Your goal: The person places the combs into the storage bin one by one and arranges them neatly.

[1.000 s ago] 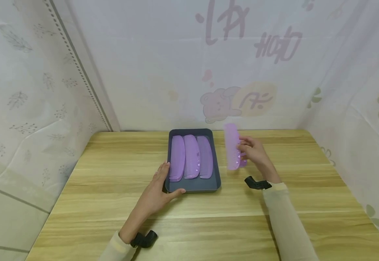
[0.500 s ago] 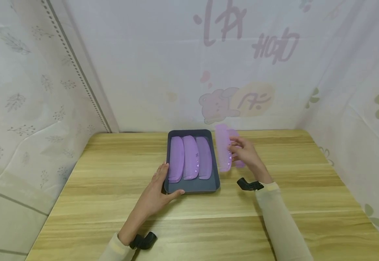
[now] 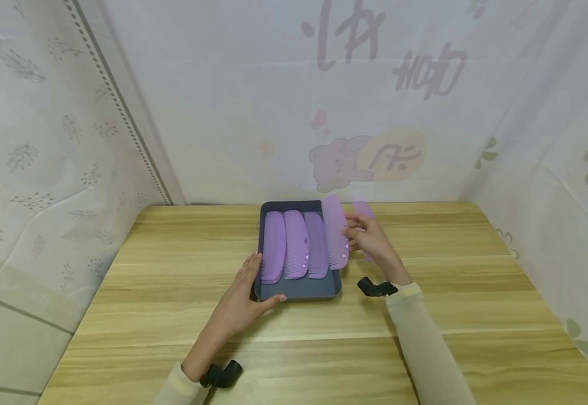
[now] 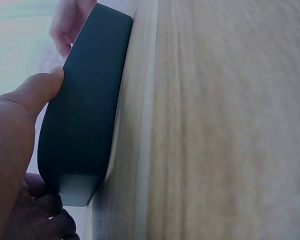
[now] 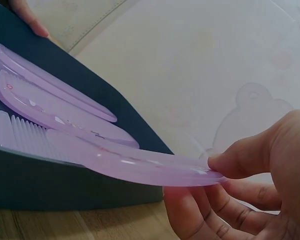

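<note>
My right hand [image 3: 372, 236] pinches a translucent purple comb [image 3: 335, 233] by its spine side, thumb above and fingers beneath in the right wrist view. That comb overlaps the right wall of a dark grey tray [image 3: 299, 288]. Inside the tray, purple combs lie side by side: a left comb [image 3: 274, 247], a middle comb [image 3: 297, 244] with small white marks, and a paler right comb [image 3: 317, 247]. My left hand [image 3: 240, 298] rests against the tray's front left corner, fingers along the left side and thumb [image 4: 45, 87] on the front wall.
Another purple comb [image 3: 363, 209] lies on the wooden table [image 3: 451, 270] behind my right hand, partly hidden by it. A printed curtain [image 3: 233, 112] hangs along the back and both sides. Black wrist mounts [image 3: 377, 287] stick out from my sleeves.
My right hand has carried its comb leftward, from beside the tray to over its right edge. More of the comb behind that hand came into view. My left hand stays at the tray.
</note>
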Motion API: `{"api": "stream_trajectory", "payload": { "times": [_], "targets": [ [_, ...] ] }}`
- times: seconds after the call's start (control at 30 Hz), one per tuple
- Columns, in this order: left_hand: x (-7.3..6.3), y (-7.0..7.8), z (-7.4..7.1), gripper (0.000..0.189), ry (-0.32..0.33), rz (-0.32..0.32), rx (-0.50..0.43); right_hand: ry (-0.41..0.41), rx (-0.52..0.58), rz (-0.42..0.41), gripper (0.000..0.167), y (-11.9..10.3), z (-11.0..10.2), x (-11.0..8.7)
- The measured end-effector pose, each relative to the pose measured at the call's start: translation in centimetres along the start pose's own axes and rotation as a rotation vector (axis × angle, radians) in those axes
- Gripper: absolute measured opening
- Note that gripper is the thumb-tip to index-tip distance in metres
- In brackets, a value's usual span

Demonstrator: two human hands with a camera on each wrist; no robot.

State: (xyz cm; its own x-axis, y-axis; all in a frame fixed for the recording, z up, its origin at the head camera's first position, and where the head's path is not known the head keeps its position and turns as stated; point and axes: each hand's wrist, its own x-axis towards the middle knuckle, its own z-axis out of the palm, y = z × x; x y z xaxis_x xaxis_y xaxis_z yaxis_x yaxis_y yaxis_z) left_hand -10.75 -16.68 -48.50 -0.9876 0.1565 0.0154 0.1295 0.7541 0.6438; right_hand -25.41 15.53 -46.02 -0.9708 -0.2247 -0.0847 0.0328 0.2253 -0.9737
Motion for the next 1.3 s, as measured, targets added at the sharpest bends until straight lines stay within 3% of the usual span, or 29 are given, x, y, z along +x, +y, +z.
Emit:
{"api": "stream_trajectory", "payload": {
  "times": [0.47,0.73,1.03,1.17,1.3],
  "targets": [
    [0.0,-0.2,-0.2,0.121,0.002,-0.007,-0.007,-0.036,-0.018,0.015,0.052,-0.1,2.1,0.6],
    [0.0,-0.2,-0.1,0.121,-0.004,-0.004,-0.011,-0.02,0.002,0.01,0.048,0.3,1.2,0.6],
    [0.0,-0.1,-0.2,0.12,-0.001,-0.005,-0.014,0.031,-0.204,-0.113,0.057,-0.4,-0.5,0.3],
    [0.0,-0.2,-0.1,0.121,-0.004,-0.004,-0.013,0.053,-0.283,-0.114,0.062,-0.4,-1.1,0.0],
    [0.1,-0.2,0.0,0.121,-0.005,-0.004,-0.015,0.044,-0.288,-0.099,0.069,-0.3,-1.7,-0.1]
  ]
}}
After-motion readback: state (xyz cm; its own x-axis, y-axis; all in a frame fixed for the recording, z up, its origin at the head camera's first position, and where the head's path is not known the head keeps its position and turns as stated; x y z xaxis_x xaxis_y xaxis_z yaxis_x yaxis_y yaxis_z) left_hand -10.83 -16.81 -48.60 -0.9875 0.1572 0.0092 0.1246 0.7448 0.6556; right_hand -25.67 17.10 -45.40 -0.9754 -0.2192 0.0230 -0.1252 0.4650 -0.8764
